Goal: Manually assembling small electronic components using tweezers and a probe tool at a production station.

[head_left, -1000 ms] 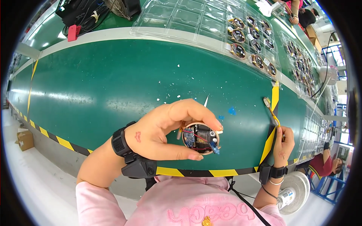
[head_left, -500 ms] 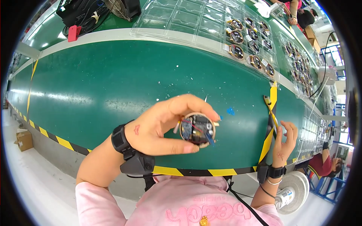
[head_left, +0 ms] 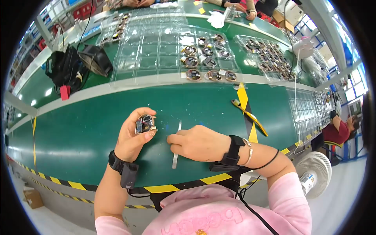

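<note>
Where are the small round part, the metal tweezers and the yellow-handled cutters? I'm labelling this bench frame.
small round part [head_left: 145,123], head view, its exposed face.
metal tweezers [head_left: 175,159], head view, lower shaft.
yellow-handled cutters [head_left: 250,116], head view, handle middle.

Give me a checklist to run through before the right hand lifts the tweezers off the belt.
1. Round part held in left hand: ok.
2. Right hand on tweezers: ok, fingers at their middle.
3. Tweezers actually pinched: cannot tell, fingers hide the grip.
4. Tweezers lying flat on green belt: ok.
5. Yellow-handled tool clear of the hands: ok, lying to the right.
6. Part's open side facing up: ok.
</note>
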Tool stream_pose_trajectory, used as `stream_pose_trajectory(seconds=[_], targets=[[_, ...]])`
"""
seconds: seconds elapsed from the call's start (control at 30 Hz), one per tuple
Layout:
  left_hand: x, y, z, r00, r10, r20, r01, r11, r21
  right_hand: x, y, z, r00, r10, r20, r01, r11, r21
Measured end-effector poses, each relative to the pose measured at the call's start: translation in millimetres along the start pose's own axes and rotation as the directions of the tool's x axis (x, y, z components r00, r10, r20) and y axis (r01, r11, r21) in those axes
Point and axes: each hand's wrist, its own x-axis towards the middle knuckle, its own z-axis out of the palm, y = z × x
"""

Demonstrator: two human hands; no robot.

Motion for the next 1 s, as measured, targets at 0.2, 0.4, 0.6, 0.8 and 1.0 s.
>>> stream_pose_trajectory(seconds=[0.2,0.4,0.6,0.8,1.0], targets=[[1.9,1.0,10.4,1.000,-0.012,-0.007,0.012,0.994,0.108,5.5,6.0,-14.4,0.984,-0.129,0.125,0.135,0.990,-0.046],[4.6,-0.9,9.6,1.000,0.024,-0.001,-0.024,0.995,0.092,-7.5,-1.8,-26.4,0.948,0.058,-0.313,0.007,0.979,0.203],[5.4,-8.4,3.4,0.974,0.013,0.226,-0.041,0.992,0.119,-17.0,-3.9,-10.8,0.778,0.501,-0.379,-0.083,0.681,0.728],[5.3,-9.9,10.0,0.905,-0.182,0.385,0.056,0.947,0.315,-12.4,-4.3,-2.6,0.695,0.679,-0.235,0.015,0.313,0.950],[3.9,-10.0,8.0,0.904,-0.222,0.366,0.137,0.960,0.243,-13.7,5.2,18.6,0.819,0.539,-0.199,0.010,0.333,0.943]])
